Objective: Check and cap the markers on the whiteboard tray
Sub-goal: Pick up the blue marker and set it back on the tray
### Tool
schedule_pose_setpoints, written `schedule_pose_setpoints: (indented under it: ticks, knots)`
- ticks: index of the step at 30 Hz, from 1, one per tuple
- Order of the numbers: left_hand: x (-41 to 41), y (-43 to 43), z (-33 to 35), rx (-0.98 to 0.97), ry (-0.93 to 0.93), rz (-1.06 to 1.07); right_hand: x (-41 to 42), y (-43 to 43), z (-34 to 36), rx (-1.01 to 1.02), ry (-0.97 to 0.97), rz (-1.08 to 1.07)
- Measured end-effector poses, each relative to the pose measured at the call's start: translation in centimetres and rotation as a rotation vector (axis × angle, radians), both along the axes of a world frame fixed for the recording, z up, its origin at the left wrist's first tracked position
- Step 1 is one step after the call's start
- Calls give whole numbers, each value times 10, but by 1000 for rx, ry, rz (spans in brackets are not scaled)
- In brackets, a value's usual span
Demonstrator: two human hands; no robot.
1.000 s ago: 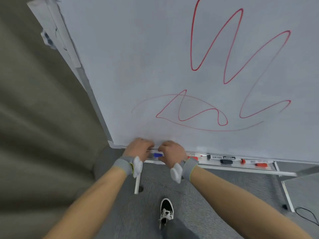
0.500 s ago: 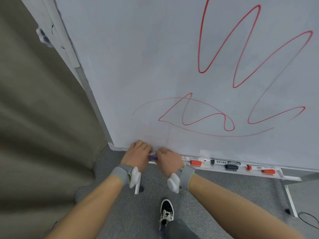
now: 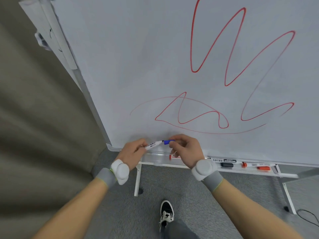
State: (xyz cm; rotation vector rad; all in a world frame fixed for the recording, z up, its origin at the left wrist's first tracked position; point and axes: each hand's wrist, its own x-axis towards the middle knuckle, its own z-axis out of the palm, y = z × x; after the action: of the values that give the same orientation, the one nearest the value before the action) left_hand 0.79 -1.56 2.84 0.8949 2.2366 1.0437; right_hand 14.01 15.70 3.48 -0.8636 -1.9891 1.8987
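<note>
My left hand (image 3: 132, 153) grips the white barrel of a blue marker (image 3: 152, 144), held up in front of the whiteboard (image 3: 138, 66) just above the tray (image 3: 155, 158). My right hand (image 3: 185, 150) pinches the blue cap (image 3: 168, 142) right at the marker's tip; the dark tip shows just left of the cap. On the tray lie a red marker (image 3: 173, 156), partly hidden behind my right hand, a black marker (image 3: 226, 162) with a black cap beside it, and an uncapped red marker (image 3: 253, 164) with a red cap (image 3: 263, 168).
Red scribbles cover the whiteboard. A tan curtain (image 3: 34, 118) hangs at the left. Below are the board's white stand legs (image 3: 137, 180), grey carpet, my shoe (image 3: 166, 213) and a black cable (image 3: 309, 218) at the far right.
Both hands have lifted off the tray's left end with the blue marker. The marker and its blue cap are now in plain sight between the hands.
</note>
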Motion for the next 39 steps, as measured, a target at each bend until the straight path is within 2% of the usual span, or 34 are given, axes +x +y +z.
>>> schedule_pose_setpoints:
  ticks: [8, 11, 14, 20, 26, 29, 32, 36, 39]
  knots:
    - [6, 6, 9, -19, -35, -78, 6, 0, 9, -55, 57, 100]
    - [3, 9, 9, -44, 11, -148, 6, 3, 8, -82, 55, 136]
    - [4, 13, 4, -54, 71, -189, 7, 2, 5, -130, 54, 131]
    - [12, 18, -3, -88, 49, -202, 12, -8, -5, -224, 47, 83]
    - [8, 28, 0, -168, 231, -263, 8, 3, -5, -221, -10, 110]
    - [3, 28, -10, -222, 321, -286, 13, 17, -12, -93, -87, 36]
    - [-7, 17, -26, -257, 394, -271, 30, 36, -26, 253, -202, -35]
    - [-13, 3, -51, -308, 626, -262, 53, 46, -45, 504, -297, 30]
    - [-10, 2, -61, -356, 684, -257, 62, 46, -58, 677, -332, 102]
